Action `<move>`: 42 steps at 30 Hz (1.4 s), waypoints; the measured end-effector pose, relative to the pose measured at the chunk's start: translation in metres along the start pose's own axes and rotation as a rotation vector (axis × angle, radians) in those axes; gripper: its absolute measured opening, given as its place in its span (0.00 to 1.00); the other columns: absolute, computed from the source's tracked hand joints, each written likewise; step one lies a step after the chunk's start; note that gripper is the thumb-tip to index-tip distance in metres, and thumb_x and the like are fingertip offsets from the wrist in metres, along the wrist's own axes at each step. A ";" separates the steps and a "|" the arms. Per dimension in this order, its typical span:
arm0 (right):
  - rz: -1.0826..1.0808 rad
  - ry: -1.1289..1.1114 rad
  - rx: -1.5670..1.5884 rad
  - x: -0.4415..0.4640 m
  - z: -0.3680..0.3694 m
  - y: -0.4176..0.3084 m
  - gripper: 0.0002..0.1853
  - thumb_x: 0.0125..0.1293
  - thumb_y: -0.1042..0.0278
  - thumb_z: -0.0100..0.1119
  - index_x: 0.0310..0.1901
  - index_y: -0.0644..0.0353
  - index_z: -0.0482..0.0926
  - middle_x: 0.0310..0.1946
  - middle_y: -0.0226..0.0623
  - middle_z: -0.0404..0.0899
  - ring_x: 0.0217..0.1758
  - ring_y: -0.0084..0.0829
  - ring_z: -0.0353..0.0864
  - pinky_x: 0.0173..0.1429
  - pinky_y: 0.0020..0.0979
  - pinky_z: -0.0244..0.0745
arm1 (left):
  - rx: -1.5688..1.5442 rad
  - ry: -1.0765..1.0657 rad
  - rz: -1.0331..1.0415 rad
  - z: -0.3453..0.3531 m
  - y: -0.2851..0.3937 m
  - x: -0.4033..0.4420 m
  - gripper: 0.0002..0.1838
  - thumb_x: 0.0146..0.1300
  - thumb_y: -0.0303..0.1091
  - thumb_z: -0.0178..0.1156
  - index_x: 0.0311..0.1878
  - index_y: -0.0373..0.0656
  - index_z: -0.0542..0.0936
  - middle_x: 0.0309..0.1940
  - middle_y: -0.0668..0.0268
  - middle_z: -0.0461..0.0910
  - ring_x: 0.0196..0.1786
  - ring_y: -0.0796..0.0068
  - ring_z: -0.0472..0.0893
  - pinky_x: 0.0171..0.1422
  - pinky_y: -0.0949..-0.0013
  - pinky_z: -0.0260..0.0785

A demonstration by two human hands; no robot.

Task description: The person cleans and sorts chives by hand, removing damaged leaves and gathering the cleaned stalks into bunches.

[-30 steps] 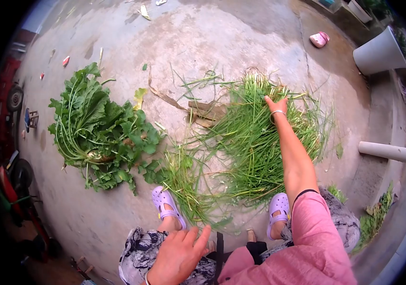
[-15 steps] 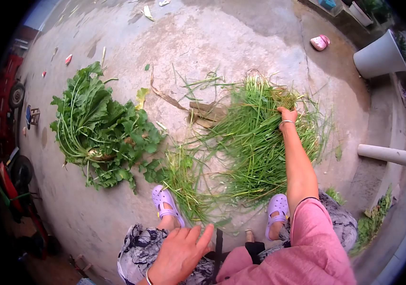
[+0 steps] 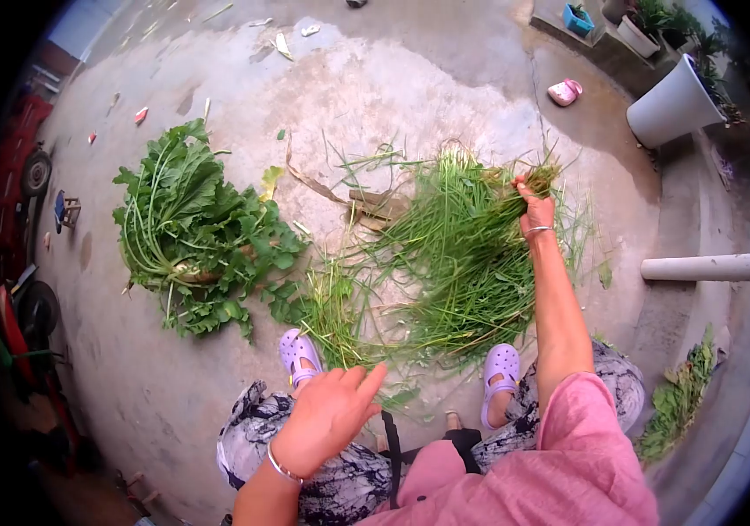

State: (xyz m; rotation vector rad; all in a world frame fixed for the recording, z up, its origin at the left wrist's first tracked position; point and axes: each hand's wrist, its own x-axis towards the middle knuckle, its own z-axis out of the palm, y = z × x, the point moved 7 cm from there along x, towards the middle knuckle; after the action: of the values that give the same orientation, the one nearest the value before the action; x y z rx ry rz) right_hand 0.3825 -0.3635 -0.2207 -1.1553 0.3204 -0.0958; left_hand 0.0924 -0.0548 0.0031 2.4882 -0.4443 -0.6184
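My right hand (image 3: pixel 535 209) is closed around the root end of a bunch of long green grass (image 3: pixel 507 215). The bunch leans over a loose grass pile (image 3: pixel 471 307) spread on the concrete. My left hand (image 3: pixel 331 412) hovers above my lap, fingers loosely extended with nothing held in them. Between that hand and the pile lies a smaller heap of thin, yellowish grass (image 3: pixel 333 311). Further left rests a heap of big leafy greens (image 3: pixel 182 210), a pale root showing near its base.
Dry brown husks (image 3: pixel 379 206) lie between the heaps. A pink clog (image 3: pixel 564 92) and a tall white planter (image 3: pixel 673 105) stand at upper right. A white pipe (image 3: pixel 708 267) juts in from the right. Red machinery (image 3: pixel 20 175) and a small stool (image 3: pixel 65 211) are at left.
My right hand has lifted the grass bunch slightly up from the pile, its root end now raised. My left hand has moved a little up and forward, and the view has shifted slightly.
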 end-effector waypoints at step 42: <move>0.429 -0.559 -0.235 -0.239 0.201 -0.131 0.19 0.61 0.60 0.58 0.49 0.62 0.68 0.40 0.38 0.76 0.40 0.32 0.78 0.46 0.34 0.75 | -1.878 0.066 0.028 0.011 0.000 0.048 0.22 0.55 0.31 0.62 0.52 0.38 0.68 0.39 0.58 0.78 0.30 0.74 0.80 0.33 0.73 0.77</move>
State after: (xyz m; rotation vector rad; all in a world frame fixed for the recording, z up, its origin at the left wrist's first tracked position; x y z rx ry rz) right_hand 0.2268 -0.1823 0.0193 -1.2682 0.0750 0.6466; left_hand 0.1270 -0.0799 -0.0211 0.6882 0.1734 -0.4925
